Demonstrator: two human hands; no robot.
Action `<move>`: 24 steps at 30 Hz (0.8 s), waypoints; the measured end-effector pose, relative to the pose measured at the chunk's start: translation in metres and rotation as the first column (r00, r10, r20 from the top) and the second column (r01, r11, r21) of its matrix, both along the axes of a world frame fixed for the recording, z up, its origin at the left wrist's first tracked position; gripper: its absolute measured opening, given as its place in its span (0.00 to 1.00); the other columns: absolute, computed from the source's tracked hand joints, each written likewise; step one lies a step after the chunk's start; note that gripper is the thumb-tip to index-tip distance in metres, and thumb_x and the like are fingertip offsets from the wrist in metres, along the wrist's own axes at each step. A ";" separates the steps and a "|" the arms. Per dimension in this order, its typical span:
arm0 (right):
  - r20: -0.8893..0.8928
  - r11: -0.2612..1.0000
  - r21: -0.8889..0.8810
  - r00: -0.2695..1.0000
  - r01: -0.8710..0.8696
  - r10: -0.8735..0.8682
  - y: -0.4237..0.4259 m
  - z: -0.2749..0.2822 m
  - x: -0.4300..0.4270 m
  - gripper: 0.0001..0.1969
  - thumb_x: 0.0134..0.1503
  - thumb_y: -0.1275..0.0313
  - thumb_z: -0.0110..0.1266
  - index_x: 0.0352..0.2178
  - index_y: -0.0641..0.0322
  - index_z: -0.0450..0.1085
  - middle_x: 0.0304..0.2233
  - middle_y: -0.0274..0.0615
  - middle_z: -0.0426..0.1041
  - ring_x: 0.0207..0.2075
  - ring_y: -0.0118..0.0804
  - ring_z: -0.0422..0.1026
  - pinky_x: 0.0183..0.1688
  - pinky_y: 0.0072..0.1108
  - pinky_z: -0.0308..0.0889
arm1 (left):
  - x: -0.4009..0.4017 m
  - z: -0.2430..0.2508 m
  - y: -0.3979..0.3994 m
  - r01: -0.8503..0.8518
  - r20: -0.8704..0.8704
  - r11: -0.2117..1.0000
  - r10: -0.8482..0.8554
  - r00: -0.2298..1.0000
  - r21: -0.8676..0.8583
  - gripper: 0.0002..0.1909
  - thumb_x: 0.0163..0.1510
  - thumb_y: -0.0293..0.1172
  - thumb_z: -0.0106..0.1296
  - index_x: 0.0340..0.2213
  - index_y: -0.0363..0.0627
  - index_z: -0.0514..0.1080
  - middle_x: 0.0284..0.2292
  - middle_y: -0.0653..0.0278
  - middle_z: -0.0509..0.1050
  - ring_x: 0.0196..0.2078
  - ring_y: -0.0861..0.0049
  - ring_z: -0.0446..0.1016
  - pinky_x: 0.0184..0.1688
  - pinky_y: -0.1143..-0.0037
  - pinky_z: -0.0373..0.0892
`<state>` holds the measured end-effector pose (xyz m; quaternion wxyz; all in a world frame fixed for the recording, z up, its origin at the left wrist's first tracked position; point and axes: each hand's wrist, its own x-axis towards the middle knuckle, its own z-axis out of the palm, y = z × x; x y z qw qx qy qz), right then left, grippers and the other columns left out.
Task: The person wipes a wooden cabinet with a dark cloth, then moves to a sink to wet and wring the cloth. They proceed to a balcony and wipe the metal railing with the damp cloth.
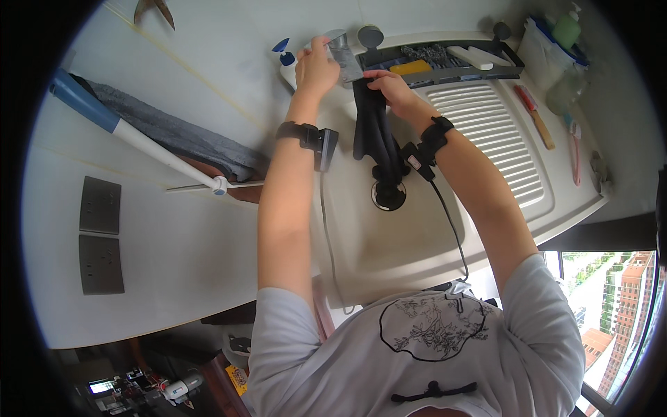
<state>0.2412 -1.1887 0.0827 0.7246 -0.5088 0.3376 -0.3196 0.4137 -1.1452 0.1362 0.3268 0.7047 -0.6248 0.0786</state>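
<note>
At the back of a cream laundry sink [341, 245], my left hand [318, 68] is at a chrome faucet [344, 60], its fingertips on the lever on top. My right hand [393, 91] pinches the upper edge of a black cloth item [371, 125] just below the spout. The cloth hangs in folds into the basin, and its lower end lies bunched over the round drain [390, 207]. Whether water is running cannot be made out. Both wrists wear black straps with small devices and cables.
A ribbed washboard [490, 140] slopes right of the basin. Behind it stands a dark rack [443, 75] with a yellow bar and white brushes. A pump bottle [287, 65] is beside the faucet. Two brushes [539, 122] [576, 151] lie at right. A blue-and-white pole [151, 146] leans left.
</note>
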 end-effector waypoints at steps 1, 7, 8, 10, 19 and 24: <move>0.000 1.000 0.013 1.000 0.017 -0.017 -0.001 -0.003 0.003 0.17 0.51 0.79 0.45 0.43 0.55 0.69 0.36 0.33 0.71 0.38 0.27 0.68 0.39 0.20 0.62 | 0.001 0.001 -0.002 0.009 0.013 0.999 -0.009 1.000 -0.034 0.24 0.45 0.25 0.44 0.47 0.48 0.61 0.40 0.59 0.74 0.47 0.57 0.65 0.48 0.66 0.64; 0.056 0.988 0.153 0.998 -0.037 0.029 -0.005 -0.018 0.016 0.15 0.51 0.79 0.44 0.41 0.55 0.68 0.36 0.35 0.71 0.39 0.29 0.68 0.42 0.23 0.62 | -0.003 -0.005 -0.002 0.035 -0.353 0.980 -0.103 0.930 -0.196 0.17 0.47 0.23 0.42 0.42 0.42 0.65 0.39 0.55 0.74 0.42 0.57 0.67 0.46 0.67 0.63; 0.059 0.980 0.192 0.998 -0.046 0.035 -0.005 -0.019 0.016 0.15 0.52 0.80 0.44 0.41 0.56 0.68 0.37 0.35 0.71 0.39 0.30 0.69 0.42 0.23 0.63 | -0.007 -0.016 0.005 -0.040 -0.442 0.976 -0.059 0.895 -0.212 0.16 0.47 0.23 0.42 0.41 0.41 0.65 0.39 0.54 0.74 0.41 0.58 0.68 0.46 0.68 0.63; 0.104 0.982 0.167 0.992 -0.088 0.071 -0.005 -0.020 0.013 0.15 0.52 0.79 0.42 0.43 0.58 0.67 0.39 0.37 0.71 0.40 0.31 0.69 0.44 0.24 0.64 | -0.014 -0.042 0.018 -0.182 -0.643 0.968 0.030 0.765 -0.172 0.16 0.46 0.22 0.43 0.40 0.38 0.65 0.40 0.52 0.73 0.42 0.61 0.69 0.47 0.70 0.63; 0.168 0.985 0.154 0.985 -0.073 0.047 -0.011 -0.010 -0.006 0.19 0.54 0.80 0.39 0.48 0.64 0.64 0.42 0.42 0.70 0.44 0.35 0.69 0.50 0.25 0.63 | -0.029 -0.130 0.022 0.424 -0.879 0.904 -0.155 0.451 0.058 0.21 0.49 0.27 0.50 0.47 0.43 0.65 0.43 0.65 0.70 0.46 0.76 0.66 0.49 0.76 0.60; 0.079 0.998 0.035 0.995 -0.061 0.058 -0.022 -0.007 -0.016 0.18 0.51 0.80 0.41 0.45 0.66 0.67 0.41 0.42 0.71 0.43 0.34 0.69 0.48 0.22 0.63 | -0.017 -0.123 0.022 0.363 -0.897 0.911 0.017 0.443 0.196 0.17 0.53 0.35 0.51 0.44 0.43 0.67 0.36 0.70 0.71 0.38 0.79 0.67 0.41 0.79 0.61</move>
